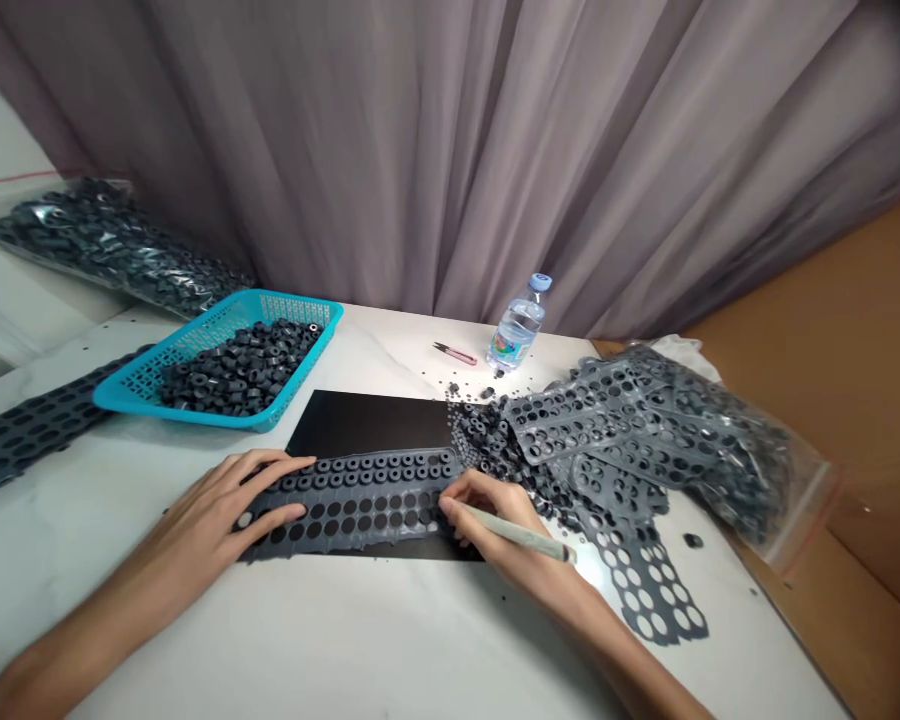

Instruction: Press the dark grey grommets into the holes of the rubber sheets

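Head view shows a white surface [390, 640] before a grey curtain [450, 150], with both bare hands at work near its front edge. A dark rubber strip [360, 495], studded with rows of small rings along its far side and punched-out round holes along its near side, lies flat on a black mat [375, 422] at the middle of the surface. The left hand [229, 505] lies flat on the strip's left end, fingers spread and pressing down, not closed around anything. The right hand [487, 515] sits at the strip's right end, clenched around a thin pale stick [521, 538] held like a pen; its tip meets the strip just under the fingertips, and its dark rear end points toward the right edge.

Just beyond the right hand, loose black rings [487, 440] are heaped on the surface, running into a pile of emptied perforated strips [607, 430] that spills from a clear plastic bag [742, 470] toward the right edge. One emptied strip [652, 600] trails toward the front right corner. Toward the far left sits a turquoise basket [285, 310] full of black rings, with another strip [22, 430] at the left edge and a second filled bag [112, 245] behind. At the far edge stand a water bottle [517, 330] and pink snips [454, 352].
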`<move>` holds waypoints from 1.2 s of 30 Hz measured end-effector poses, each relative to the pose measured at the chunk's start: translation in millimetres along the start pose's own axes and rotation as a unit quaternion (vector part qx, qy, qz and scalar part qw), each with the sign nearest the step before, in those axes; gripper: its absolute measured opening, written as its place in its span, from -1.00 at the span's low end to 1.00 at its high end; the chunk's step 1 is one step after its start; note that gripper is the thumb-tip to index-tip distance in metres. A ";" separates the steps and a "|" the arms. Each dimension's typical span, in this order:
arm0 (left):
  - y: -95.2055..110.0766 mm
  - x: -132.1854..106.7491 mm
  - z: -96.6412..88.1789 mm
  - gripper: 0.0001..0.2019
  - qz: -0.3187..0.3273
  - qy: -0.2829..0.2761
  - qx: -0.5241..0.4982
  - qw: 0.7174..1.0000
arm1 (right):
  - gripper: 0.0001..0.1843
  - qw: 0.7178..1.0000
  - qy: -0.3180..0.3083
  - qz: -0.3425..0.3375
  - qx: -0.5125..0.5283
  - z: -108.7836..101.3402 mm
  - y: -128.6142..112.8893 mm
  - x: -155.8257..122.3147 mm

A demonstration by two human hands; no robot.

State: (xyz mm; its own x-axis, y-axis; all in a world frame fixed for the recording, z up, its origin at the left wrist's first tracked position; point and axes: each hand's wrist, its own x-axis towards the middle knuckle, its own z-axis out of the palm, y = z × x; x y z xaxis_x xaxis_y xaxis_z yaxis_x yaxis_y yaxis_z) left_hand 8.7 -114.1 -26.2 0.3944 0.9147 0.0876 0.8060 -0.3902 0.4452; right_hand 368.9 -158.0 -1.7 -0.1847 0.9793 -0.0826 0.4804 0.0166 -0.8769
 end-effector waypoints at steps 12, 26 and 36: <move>60.2 37.1 -18.4 -0.66 0.104 -0.009 0.040 0.994 | -0.82 0.992 0.036 0.001 0.125 -8.6 12.3 11.5; 112.1 78.4 37.9 -0.80 0.225 -0.092 -0.054 0.968 | -0.93 0.985 -0.018 0.008 0.173 -2.2 25.0 24.2; 109.7 80.6 44.2 -0.81 0.230 -0.071 -0.048 0.969 | -0.93 0.986 -0.018 0.004 0.169 -1.1 26.9 26.1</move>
State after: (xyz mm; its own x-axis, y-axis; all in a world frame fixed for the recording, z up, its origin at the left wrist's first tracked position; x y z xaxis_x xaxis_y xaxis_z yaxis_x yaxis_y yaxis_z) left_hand 148.4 -87.8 -9.7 0.7646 0.6202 0.1753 0.4886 -0.7352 0.4699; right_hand 377.9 -131.7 -26.9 -0.2146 0.9714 -0.1013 0.1709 -0.0648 -0.9832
